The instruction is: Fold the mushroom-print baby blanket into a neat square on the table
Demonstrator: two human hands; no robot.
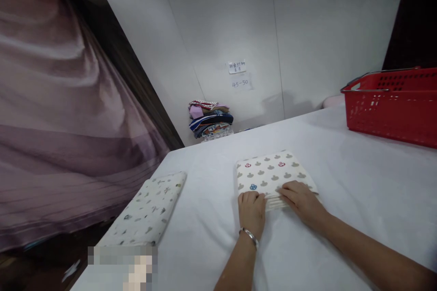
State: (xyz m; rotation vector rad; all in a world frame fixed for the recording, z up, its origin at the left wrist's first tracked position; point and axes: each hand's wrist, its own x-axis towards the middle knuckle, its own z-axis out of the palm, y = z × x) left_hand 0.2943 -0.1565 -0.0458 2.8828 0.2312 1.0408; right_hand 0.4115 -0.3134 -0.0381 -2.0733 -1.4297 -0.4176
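Note:
A folded white cloth [269, 170] patterned with grey mushroom-like shapes, plus a few red and blue ones, lies on the white-covered table [205, 218]. Its stacked layers show along the near edge. My left hand [251, 211], wearing a silver bracelet [249, 236], is closed over the near left corner, fingers bent on top. At the near right part of the same edge, my right hand [305, 202] grips the cloth with its fingers together on top. Both thumbs are mostly hidden.
Another folded white cloth [150, 207] with small leaf-like prints lies at the table's left edge. Far right stands a red plastic basket [392, 109]. Folded fabrics [211, 118] are piled by the wall beyond the table. A pinkish curtain [68, 122] hangs at left.

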